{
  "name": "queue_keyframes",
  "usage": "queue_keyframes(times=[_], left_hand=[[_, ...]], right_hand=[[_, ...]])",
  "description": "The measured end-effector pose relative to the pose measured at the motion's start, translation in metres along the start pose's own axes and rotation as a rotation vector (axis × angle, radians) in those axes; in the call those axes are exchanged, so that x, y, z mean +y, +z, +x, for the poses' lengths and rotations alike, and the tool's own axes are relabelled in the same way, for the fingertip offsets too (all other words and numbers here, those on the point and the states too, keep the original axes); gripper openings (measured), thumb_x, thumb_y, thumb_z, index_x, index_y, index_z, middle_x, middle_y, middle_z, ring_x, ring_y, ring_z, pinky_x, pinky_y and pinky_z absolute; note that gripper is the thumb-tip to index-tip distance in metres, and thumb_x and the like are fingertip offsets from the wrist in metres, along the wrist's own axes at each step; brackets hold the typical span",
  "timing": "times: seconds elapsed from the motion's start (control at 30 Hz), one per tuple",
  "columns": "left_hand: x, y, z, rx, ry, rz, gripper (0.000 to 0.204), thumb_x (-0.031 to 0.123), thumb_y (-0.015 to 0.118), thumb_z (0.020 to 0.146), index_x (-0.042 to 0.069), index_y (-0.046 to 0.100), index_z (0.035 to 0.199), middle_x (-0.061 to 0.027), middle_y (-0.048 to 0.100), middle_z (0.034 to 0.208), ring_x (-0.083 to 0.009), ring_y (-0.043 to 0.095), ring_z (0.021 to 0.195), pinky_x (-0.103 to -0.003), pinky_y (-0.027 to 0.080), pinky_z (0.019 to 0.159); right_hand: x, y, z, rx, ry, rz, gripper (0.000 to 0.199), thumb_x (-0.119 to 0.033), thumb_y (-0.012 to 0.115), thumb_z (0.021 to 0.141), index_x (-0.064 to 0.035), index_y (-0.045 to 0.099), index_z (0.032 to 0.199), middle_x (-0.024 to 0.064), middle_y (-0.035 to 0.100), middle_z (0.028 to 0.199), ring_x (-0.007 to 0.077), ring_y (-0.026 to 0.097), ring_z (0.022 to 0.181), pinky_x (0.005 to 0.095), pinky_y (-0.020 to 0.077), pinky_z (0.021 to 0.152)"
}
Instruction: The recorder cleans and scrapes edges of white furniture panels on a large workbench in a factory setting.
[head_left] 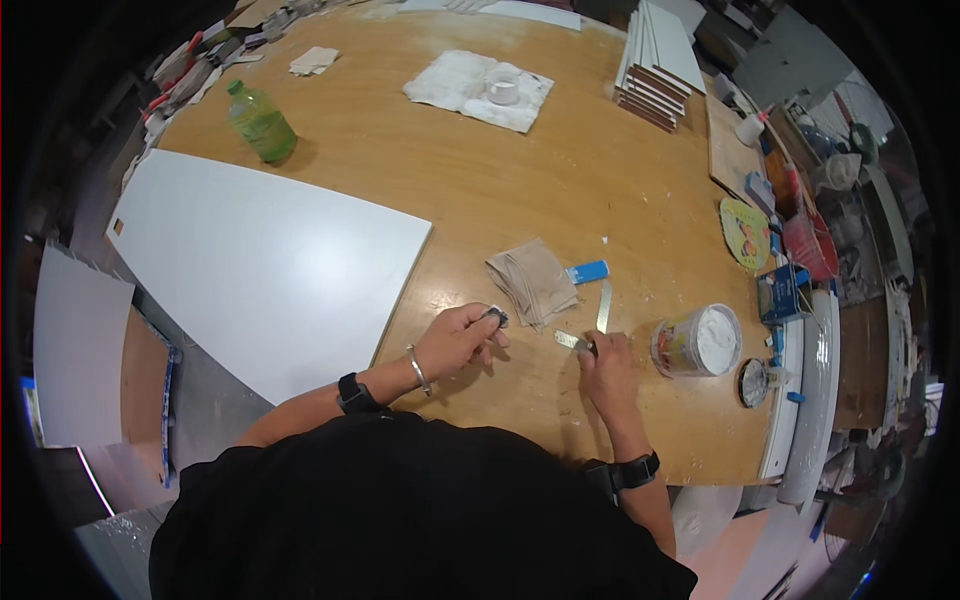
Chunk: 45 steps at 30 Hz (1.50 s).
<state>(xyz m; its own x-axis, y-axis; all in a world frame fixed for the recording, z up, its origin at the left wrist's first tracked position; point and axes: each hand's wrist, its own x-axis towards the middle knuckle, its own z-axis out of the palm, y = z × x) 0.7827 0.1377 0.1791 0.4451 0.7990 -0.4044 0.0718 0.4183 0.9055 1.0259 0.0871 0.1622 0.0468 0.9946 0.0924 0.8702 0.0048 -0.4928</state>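
Note:
My left hand (458,338) pinches a small dark, rounded piece (495,317) between thumb and fingers, over the wooden table (480,200). Lower right of it, my right hand (608,372) is closed round the dark end of a small metal scraper (570,341), whose flat blade points left. Just beyond the right hand lies a thin metal strip (604,306). Its near end is close to my fingers, and I cannot tell whether they touch it. A stack of tan sandpaper sheets or cloths (532,282) lies between and beyond my hands, with a flat blue piece (588,272) beside it.
A large white panel (270,260) covers the table's left side; a green bottle (262,122) stands behind it. An open tub of white paste (715,340) and a small round tin (753,382) are at right. Stacked white boards (660,70) and a white cloth (445,82) lie farther back.

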Motion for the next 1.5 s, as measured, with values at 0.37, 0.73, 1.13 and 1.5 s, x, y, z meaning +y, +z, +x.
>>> queue_keyframes(times=[0.37, 0.73, 1.13, 1.5], left_hand=[[0.015, 0.002, -0.017, 0.113, 0.027, 0.219, 0.035, 0.032, 0.044, 0.091, 0.002, 0.058, 0.083, -0.0039, 0.065, 0.074, -0.0071, 0.053, 0.052, -0.022, 0.043, 0.051], [0.026, 0.009, -0.023, -0.032, 0.125, 0.118, 0.013, 0.008, 0.05, 0.087, 0.002, 0.057, 0.096, -0.002, 0.06, 0.078, -0.0076, 0.053, 0.066, -0.022, 0.044, 0.06], [0.014, 0.003, -0.019, -0.057, 0.1, 0.186, 0.018, 0.02, 0.054, 0.089, 0.004, 0.06, 0.094, 0.0013, 0.058, 0.074, -0.0065, 0.051, 0.063, -0.022, 0.043, 0.056], [0.016, 0.006, -0.017, 0.103, 0.164, 0.425, 0.022, 0.024, 0.051, 0.089, 0.004, 0.06, 0.084, -0.001, 0.057, 0.062, -0.0083, 0.052, 0.058, -0.024, 0.043, 0.055]], right_hand=[[0.015, 0.002, 0.011, -0.241, 0.233, 0.416, 0.009, -0.011, 0.056, 0.083, -0.0037, 0.05, 0.085, 0.0111, 0.059, 0.082, 0.0226, 0.056, 0.068, 0.0318, 0.045, 0.062], [-0.08, 0.005, 0.026, -0.548, 0.082, 1.13, 0.049, -0.009, 0.047, 0.09, -0.005, 0.029, 0.135, 0.0028, 0.055, 0.069, 0.0058, 0.046, 0.057, 0.0194, 0.039, 0.053], [-0.08, 0.008, 0.031, -0.611, 0.218, 1.266, 0.032, -0.008, 0.048, 0.089, -0.003, 0.051, 0.12, 0.0013, 0.055, 0.069, 0.0043, 0.043, 0.053, 0.0171, 0.0355, 0.046], [-0.077, 0.017, 0.039, -0.655, 0.249, 1.166, 0.034, -0.011, 0.047, 0.09, -0.0085, 0.05, 0.123, -0.0008, 0.055, 0.069, 0.0032, 0.044, 0.05, 0.0161, 0.0359, 0.044]])
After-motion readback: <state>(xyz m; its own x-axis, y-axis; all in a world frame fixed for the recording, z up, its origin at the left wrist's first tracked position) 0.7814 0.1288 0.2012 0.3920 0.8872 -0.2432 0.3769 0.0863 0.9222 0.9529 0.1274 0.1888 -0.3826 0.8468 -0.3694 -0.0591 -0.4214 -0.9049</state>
